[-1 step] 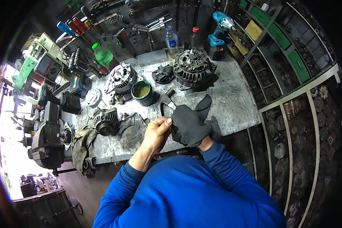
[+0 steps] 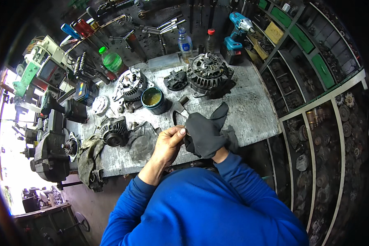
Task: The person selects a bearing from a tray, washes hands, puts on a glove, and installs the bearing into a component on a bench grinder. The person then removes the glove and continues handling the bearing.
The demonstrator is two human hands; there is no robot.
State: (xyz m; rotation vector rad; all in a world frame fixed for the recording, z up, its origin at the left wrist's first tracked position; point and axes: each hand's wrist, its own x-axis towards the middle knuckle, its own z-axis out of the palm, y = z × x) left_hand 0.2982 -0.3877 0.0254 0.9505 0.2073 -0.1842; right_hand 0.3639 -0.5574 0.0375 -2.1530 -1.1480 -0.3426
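My left hand (image 2: 169, 143) is bare and closed, thumb and fingers pinched at the edge of a dark grey cloth (image 2: 205, 131). Whatever small thing lies in that pinch is too hidden to make out. The cloth is draped over my right hand (image 2: 220, 155), so only the wrist side shows and its fingers are covered; it appears to grip the cloth. One end of the cloth trails to the upper right over the bench. Just beyond my hands lies a hammer (image 2: 178, 108), its handle partly under the cloth.
On the metal bench (image 2: 252, 106) stand a large alternator (image 2: 209, 74), a second alternator (image 2: 131, 84), a smaller one (image 2: 114, 132) and a tub of yellowish grease (image 2: 153, 99). Rags (image 2: 143, 141) lie left. A blue cordless driver (image 2: 236, 35) and bottles stand behind; parts shelves (image 2: 311, 119) flank the right.
My right hand and the cloth have shifted very slightly left. My left hand keeps its pinch in nearly the same place.
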